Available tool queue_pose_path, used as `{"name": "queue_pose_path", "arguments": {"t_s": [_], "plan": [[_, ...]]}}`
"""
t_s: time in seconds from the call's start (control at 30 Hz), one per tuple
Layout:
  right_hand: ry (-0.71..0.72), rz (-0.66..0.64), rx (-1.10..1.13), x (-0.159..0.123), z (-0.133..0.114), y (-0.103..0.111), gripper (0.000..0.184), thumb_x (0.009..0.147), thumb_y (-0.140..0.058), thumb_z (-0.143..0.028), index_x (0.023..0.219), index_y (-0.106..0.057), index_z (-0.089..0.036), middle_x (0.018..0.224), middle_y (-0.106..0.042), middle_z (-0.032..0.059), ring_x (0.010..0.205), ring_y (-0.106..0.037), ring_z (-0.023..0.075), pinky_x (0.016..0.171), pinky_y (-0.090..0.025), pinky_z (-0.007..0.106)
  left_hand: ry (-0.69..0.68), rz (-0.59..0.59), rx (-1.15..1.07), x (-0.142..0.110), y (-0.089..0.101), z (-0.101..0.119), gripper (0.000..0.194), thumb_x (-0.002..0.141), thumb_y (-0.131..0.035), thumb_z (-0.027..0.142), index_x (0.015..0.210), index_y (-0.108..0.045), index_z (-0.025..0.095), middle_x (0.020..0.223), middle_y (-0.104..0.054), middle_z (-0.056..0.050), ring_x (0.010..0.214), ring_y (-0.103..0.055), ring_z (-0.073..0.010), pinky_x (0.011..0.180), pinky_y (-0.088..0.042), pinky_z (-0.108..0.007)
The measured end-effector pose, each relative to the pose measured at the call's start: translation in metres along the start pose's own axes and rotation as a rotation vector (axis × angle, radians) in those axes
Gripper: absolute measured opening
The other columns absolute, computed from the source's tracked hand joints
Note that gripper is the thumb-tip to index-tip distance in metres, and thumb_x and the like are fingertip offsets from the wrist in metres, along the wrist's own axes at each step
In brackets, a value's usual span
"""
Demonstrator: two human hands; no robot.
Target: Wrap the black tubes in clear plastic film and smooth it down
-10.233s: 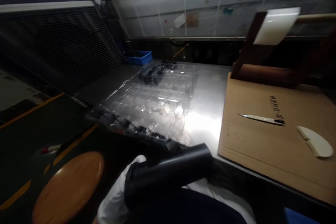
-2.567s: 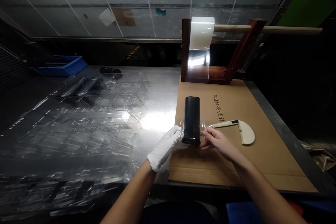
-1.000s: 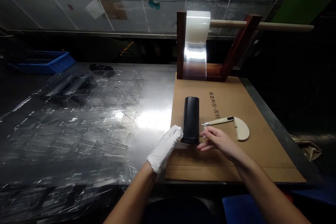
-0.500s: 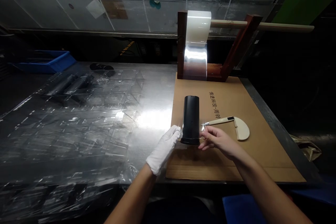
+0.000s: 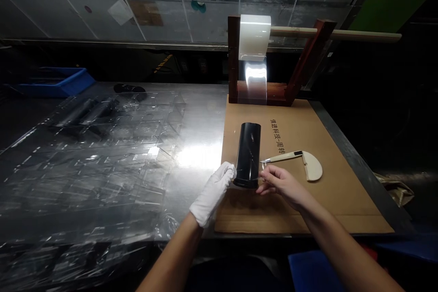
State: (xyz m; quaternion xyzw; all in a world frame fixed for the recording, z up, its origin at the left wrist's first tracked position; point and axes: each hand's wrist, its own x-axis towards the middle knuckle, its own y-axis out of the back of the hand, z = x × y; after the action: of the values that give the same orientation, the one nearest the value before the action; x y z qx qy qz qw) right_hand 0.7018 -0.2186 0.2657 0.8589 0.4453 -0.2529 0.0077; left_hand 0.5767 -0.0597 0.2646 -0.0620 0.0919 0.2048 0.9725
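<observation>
A black cylinder stands upright on a brown cardboard sheet, with clear film wrapped around it. My left hand, in a white glove, presses against the cylinder's lower left side. My right hand is bare, and its fingertips pinch the film at the cylinder's lower right. Just above those fingers lies a craft knife with a cream handle, its blade pointing toward the cylinder. A cream half-round piece sits at the knife's far end.
A film roll hangs on a dark wooden stand behind the cardboard. To the left, large clear plastic trays cover the steel table. A blue crate stands at the far left, and blue material lies below the table's front edge.
The cylinder now looks glossier, with the film lying closer around it. My right fingers have shifted slightly along the film. The view has drifted a little, and the knife has not visibly moved.
</observation>
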Motion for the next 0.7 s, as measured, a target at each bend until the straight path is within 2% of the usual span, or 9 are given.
{"name": "queue_pose_path", "arguments": {"t_s": [0.23,0.43,0.7], "plan": [[0.016,0.003,-0.021,-0.002,0.001,0.003,0.042,0.07,-0.07,-0.054,0.07,-0.047,-0.019,0.06,-0.065,-0.001,0.063,-0.069,0.0153,0.061,-0.053,0.025,0.005,0.04,-0.016,-0.007,-0.005,-0.005,0.024,0.09,-0.046,0.038,0.072,-0.045,0.022,0.07,-0.04,0.004,0.065,-0.035,-0.0143,0.064,-0.035,-0.027],[0.052,0.024,-0.065,-0.003,0.002,0.003,0.044,0.068,-0.069,-0.057,0.069,-0.049,-0.019,0.059,-0.066,0.0001,0.061,-0.067,0.0155,0.06,-0.052,0.027,0.001,0.026,-0.046,-0.008,-0.007,-0.009,0.023,0.09,-0.046,0.04,0.076,-0.047,0.022,0.076,-0.043,0.002,0.072,-0.04,-0.0157,0.07,-0.039,-0.029],[0.124,0.086,-0.144,0.006,0.009,0.013,0.038,0.066,-0.074,-0.05,0.065,-0.055,-0.017,0.063,-0.064,-0.0005,0.061,-0.065,0.0148,0.06,-0.052,0.026,-0.023,0.035,-0.076,-0.012,-0.012,-0.016,0.02,0.092,-0.043,0.037,0.082,-0.051,0.021,0.083,-0.048,0.0,0.08,-0.045,-0.0166,0.079,-0.04,-0.031]]}}
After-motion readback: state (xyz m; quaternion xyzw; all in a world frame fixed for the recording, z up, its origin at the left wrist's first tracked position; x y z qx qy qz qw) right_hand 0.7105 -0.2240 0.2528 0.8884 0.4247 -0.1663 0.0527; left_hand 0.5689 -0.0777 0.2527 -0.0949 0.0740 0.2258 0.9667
